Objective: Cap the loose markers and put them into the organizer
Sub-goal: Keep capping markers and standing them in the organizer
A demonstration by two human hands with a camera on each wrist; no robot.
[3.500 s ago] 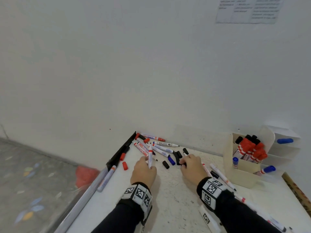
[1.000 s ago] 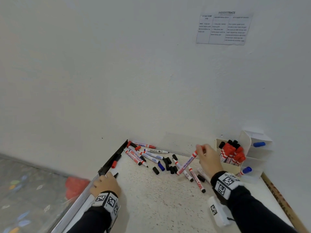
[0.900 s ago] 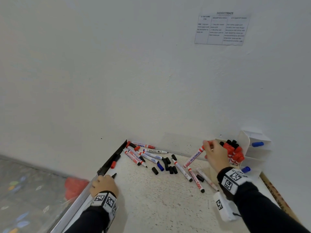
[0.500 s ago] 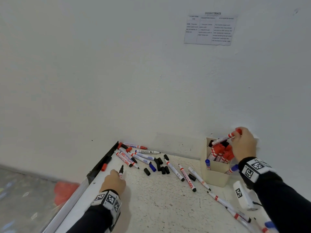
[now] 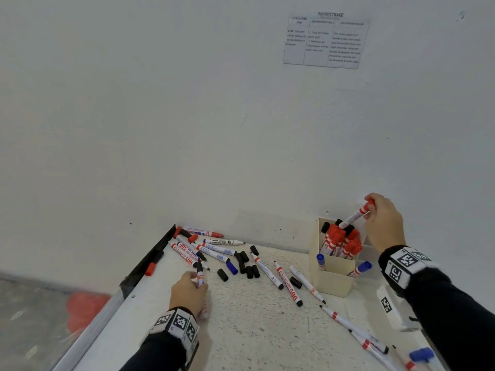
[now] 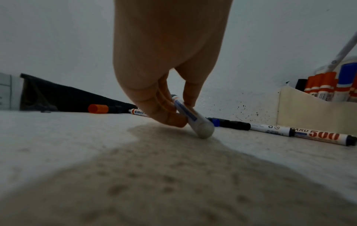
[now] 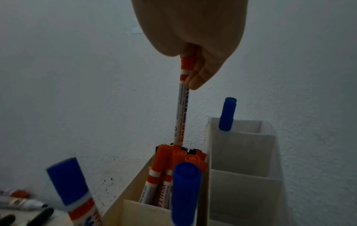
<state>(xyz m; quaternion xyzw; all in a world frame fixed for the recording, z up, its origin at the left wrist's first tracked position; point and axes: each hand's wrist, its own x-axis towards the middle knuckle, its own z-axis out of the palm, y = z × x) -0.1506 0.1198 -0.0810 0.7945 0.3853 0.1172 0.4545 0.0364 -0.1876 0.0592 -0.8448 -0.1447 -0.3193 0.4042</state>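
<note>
My right hand (image 5: 371, 210) pinches a red-capped marker (image 5: 354, 217) by its cap end over the cream organizer (image 5: 332, 283). Seen from the right wrist, this marker (image 7: 181, 113) points down, its lower end among the red-capped markers (image 7: 173, 160) in the back compartment. My left hand (image 5: 197, 279) holds an uncapped black-tipped marker (image 5: 200, 273) near the table's left side. In the left wrist view that marker (image 6: 190, 118) has its butt end on the table. Several loose markers (image 5: 211, 249) and black caps (image 5: 247, 266) lie by the wall.
More markers (image 5: 289, 283) lie mid-table, others (image 5: 356, 333) at front right with a blue cap (image 5: 422, 354). A black rail (image 5: 150, 259) edges the table's left side and carries a red cap (image 5: 150, 269). Blue-capped markers (image 7: 185, 192) stand in other compartments. A white tagged device (image 5: 393, 309) hangs under my right forearm.
My right hand carried the red-capped marker from the table up over the organizer and has tipped its lower end down into the compartment. My left hand picked up the black-tipped marker and shifted right.
</note>
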